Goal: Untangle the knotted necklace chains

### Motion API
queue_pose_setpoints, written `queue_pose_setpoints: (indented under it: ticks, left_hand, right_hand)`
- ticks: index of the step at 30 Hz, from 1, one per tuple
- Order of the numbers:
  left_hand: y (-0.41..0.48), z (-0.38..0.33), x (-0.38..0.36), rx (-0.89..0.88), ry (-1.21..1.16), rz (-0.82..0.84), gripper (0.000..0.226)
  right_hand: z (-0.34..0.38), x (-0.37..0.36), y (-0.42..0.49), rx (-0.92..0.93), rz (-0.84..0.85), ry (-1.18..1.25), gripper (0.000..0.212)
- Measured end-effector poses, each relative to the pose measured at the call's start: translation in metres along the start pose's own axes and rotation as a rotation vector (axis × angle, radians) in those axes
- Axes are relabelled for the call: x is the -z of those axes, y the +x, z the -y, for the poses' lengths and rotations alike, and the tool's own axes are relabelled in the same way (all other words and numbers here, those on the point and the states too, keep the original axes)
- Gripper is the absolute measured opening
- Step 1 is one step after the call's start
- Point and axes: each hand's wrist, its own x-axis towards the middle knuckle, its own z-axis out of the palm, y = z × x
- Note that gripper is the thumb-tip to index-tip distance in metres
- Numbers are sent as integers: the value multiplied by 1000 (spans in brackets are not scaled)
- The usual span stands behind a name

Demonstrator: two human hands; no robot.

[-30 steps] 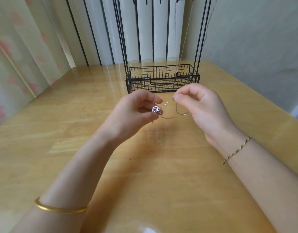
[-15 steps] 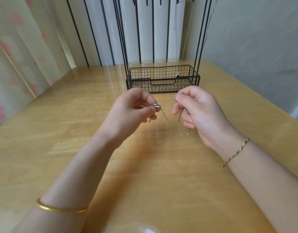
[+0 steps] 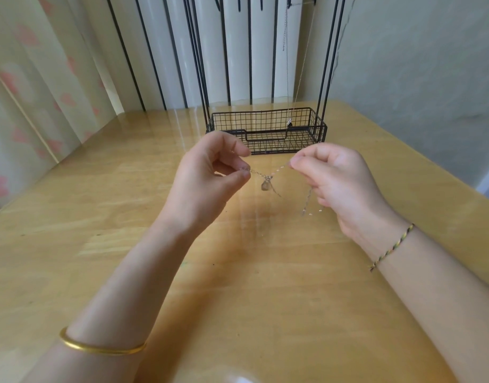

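Since half a second ago the left hand and the right hand are drawing further apart, and the pendant, tucked at the left fingertips before, is now dangling free between them. The glossy wooden bench is stretching beneath everything, with a pale curtain printed in pink hanging along its left edge and a plain wall running along its right. At the far end of the bench a black wire basket is standing with thin black rods rising from its corners, well behind the hands and blocking nothing. A second fine chain is hanging from the top of that stand, its small charm dipping into the basket. Both hands are hovering above the bench, each pinching the necklace chain between thumb and forefinger with the other fingers curled in. The chain is sagging in a shallow V between the two pinches, clear of the bench, and the pendant is hanging at its low point, somewhat nearer the left hand. A loose tail of chain is trailing down from under the right hand's curled fingers. Whether a knot is remaining near the pendant is too fine to tell. A gold bangle is sitting on the left forearm, and a thin braided bracelet is circling the right wrist.
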Motion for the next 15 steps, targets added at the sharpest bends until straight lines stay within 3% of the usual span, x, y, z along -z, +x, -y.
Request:
queue_pose_setpoints:
  ticks: [10, 15]
  left_hand:
    - [0, 1, 1, 26, 147, -79, 26]
    - [1, 3, 0, 100, 106, -104, 22]
  right_hand:
    - [0, 2, 2, -29, -62, 22, 19]
    - [1, 2, 2, -76, -46, 99, 19]
